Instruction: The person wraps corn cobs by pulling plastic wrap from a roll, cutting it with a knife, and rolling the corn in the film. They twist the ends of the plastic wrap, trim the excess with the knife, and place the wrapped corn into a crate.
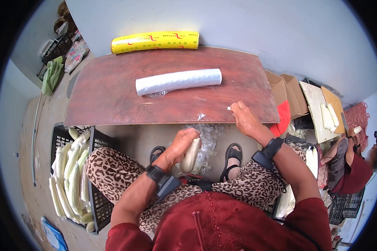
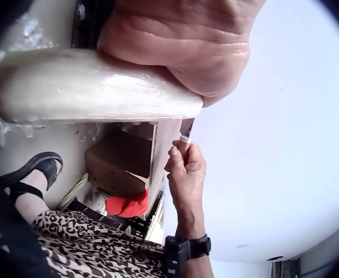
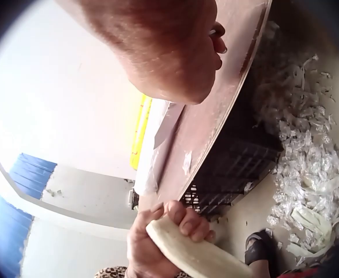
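My left hand grips a long pale vegetable, held over the floor in front of the table. Shiny clear film covers this vegetable in the left wrist view. My right hand is at the near edge of the red-brown table, fingers bent. A small white piece shows at its fingertips; I cannot tell whether it is pinched or wrapped round a finger. Farther back on the tabletop lies a roll of clear film. A scrap of film lies near the front edge.
At left, a black crate holds several pale vegetables. A yellow printed roll lies along the table's back edge. Film scraps litter the floor below. Cardboard boxes and another person are at right.
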The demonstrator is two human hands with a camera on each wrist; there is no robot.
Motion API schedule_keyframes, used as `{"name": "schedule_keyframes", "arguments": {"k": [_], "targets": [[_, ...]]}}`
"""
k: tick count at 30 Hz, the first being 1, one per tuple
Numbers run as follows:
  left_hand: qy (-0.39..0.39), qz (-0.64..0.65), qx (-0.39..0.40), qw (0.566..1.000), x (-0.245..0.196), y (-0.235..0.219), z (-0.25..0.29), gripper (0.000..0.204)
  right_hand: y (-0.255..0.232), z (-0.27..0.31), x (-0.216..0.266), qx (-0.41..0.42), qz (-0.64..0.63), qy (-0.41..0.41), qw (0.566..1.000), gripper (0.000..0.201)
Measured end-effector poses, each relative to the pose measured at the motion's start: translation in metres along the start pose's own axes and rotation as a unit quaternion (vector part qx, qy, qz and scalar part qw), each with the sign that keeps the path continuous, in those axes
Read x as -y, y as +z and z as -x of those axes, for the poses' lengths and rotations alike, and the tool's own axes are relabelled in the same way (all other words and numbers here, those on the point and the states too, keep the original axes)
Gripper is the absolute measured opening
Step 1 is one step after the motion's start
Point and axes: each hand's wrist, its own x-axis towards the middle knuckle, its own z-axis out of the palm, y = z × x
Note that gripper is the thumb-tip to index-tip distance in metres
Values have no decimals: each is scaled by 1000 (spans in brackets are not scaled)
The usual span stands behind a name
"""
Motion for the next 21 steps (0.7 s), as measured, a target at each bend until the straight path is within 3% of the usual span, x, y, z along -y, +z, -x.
{"name": "schedule_keyframes", "arguments": {"k": [5, 10, 13, 15, 17, 19, 20, 21], "targets": [[19, 16, 40, 999, -15, 8, 5, 14, 15, -15, -38, -38, 86, 23, 995, 12], [34, 81, 49, 995, -30, 18, 11, 10, 10, -21, -30, -97, 151, 5, 984, 22], [54, 133, 33, 989, -36, 16, 10, 8, -1, -24, 2, -12, -109, -2, 994, 34], [68, 178, 9, 982, -41, 16, 10, 8, 1, -16, 33, 154, -370, 18, 916, 52], [80, 229, -25, 970, -47, 18, 12, 8, 11, -3, 52, 286, -432, -7, 855, 67], [98, 260, -20, 960, -49, 15, 11, 10, 11, 4, 71, 344, -317, -61, 882, 73], [104, 267, -21, 958, -50, 15, 11, 10, 15, 11, 78, 295, -289, -40, 910, 75], [110, 274, -23, 955, -52, 14, 10, 11, 17, 9, 76, 295, -304, -31, 905, 72]]}}
